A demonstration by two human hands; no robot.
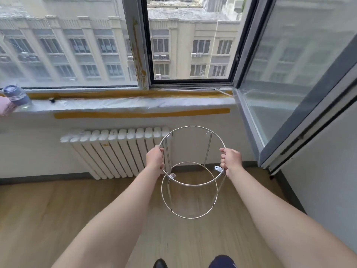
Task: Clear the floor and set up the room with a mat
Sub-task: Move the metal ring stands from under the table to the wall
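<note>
A silver metal wire frame [190,216], two rings joined by thin upright legs, hangs in front of me above the wooden floor [58,209]. My left hand [155,159] grips the left side of its upper ring. My right hand [230,160] grips the right side of the same ring. Whether the lower ring touches the floor, I cannot tell. No mat is in view.
A white radiator [116,151] stands against the wall under the window sill [135,105]. A bottle with a blue-grey sleeve [17,96] sits on the sill at far left. An open window sash [289,84] swings into the room at right. My shoe [160,264] shows at the bottom.
</note>
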